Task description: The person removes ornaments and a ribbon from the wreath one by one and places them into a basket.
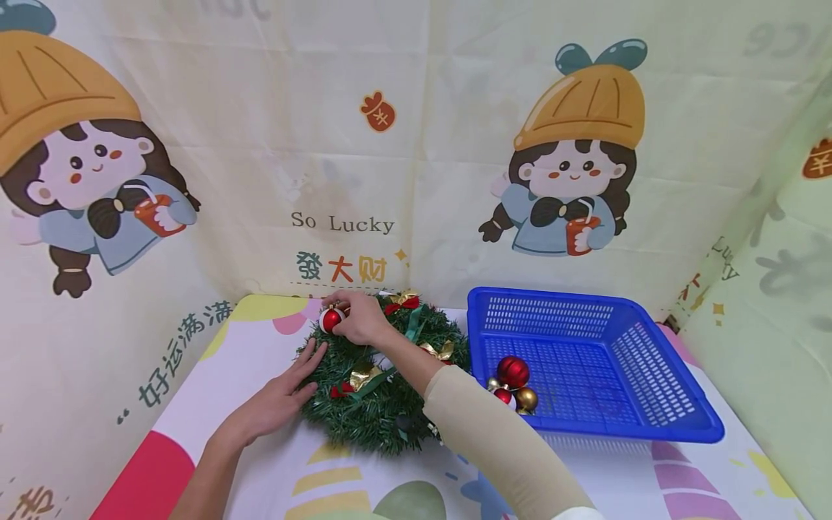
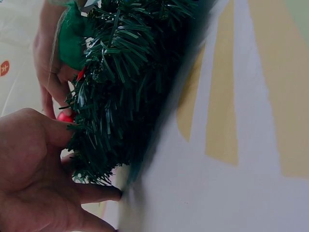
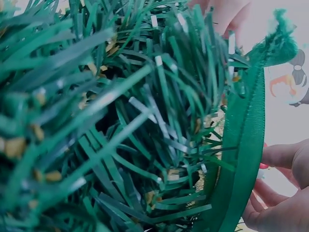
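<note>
A green tinsel wreath (image 1: 390,415) lies on the table, decorated with gold bows (image 1: 364,377), red bows and green ribbon (image 3: 244,140). At its far left part, my right hand (image 1: 360,318) pinches a red and white Christmas ball (image 1: 332,319) between thumb and fingers. In the head view the ball is over the greenery; whether it touches the branches I cannot tell. My left hand (image 1: 276,404) rests against the wreath's left edge, its fingers spread and fairly straight. Close up in the left wrist view, the left hand's fingers (image 2: 96,192) reach along the wreath's underside.
To the right of the wreath stands a blue plastic basket (image 1: 682,375). In its left corner sit a red ball (image 1: 513,372), a gold ball (image 1: 526,399) and other small ornaments. A printed cloth (image 1: 416,166) hangs behind the table (image 1: 260,484).
</note>
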Demonstrator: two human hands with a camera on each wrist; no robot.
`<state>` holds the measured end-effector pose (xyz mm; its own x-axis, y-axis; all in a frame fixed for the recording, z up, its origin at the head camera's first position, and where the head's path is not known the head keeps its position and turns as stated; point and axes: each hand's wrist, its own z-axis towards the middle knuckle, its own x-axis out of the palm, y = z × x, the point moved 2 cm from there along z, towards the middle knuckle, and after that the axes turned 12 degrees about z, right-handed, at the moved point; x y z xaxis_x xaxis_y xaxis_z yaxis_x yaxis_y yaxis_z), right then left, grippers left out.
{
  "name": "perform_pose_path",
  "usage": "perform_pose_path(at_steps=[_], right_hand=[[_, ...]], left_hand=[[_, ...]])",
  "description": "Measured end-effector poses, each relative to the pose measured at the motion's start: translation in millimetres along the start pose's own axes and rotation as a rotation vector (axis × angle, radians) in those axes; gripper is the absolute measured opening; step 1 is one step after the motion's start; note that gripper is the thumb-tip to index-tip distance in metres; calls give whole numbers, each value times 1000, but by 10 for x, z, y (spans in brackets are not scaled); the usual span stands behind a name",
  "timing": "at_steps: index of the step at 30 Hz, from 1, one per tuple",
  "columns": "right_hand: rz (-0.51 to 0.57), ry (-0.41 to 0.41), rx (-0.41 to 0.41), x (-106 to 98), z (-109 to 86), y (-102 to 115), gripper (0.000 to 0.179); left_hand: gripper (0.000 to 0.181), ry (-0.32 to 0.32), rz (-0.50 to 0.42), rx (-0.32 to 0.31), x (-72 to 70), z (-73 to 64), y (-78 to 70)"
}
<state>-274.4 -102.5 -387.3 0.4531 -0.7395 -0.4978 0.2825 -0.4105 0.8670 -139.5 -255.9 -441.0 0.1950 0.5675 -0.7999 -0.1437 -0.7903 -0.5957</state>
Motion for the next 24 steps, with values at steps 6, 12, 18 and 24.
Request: perform_pose_path(at_steps=[6, 12, 18, 24], right_hand=[[13, -7, -12, -35, -22, 27, 42], [31, -3, -27, -67, -49, 42, 35], [66, 4, -32, -96, -88, 52, 34], [109, 18, -42, -127, -135, 81, 35]], left_hand=[[65, -9, 2, 9, -6, -7, -18], [65, -2, -2, -1, -14, -16, -26], [65, 3, -2, 3, -13, -14, -33], [65, -1, 1, 3, -9, -12, -26]])
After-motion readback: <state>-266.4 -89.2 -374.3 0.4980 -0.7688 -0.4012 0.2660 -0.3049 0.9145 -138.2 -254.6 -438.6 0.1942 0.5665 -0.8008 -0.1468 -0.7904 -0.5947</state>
